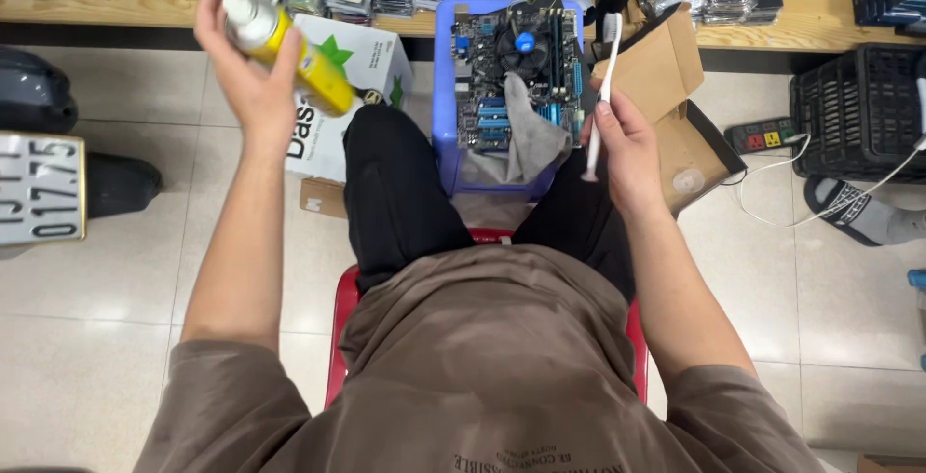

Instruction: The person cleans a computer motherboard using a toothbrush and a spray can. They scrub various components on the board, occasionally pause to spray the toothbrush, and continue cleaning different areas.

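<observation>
We grip one yellow spray can [289, 44] in our left hand [246, 78], fingers wrapped round it, its long axis tilted up to the far left. Our right hand [625, 140] pinches one white toothbrush [600, 97], upright, bristles far. The single motherboard [521, 68] lies on the blue stool [446, 87] between our hands, nearer the right, with one grey cloth [526, 135] on its near edge.

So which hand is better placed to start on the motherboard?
Probably right: the right hand holds the white toothbrush beside the motherboard. The left hand is off to the side, holding up the yellow spray can.
</observation>
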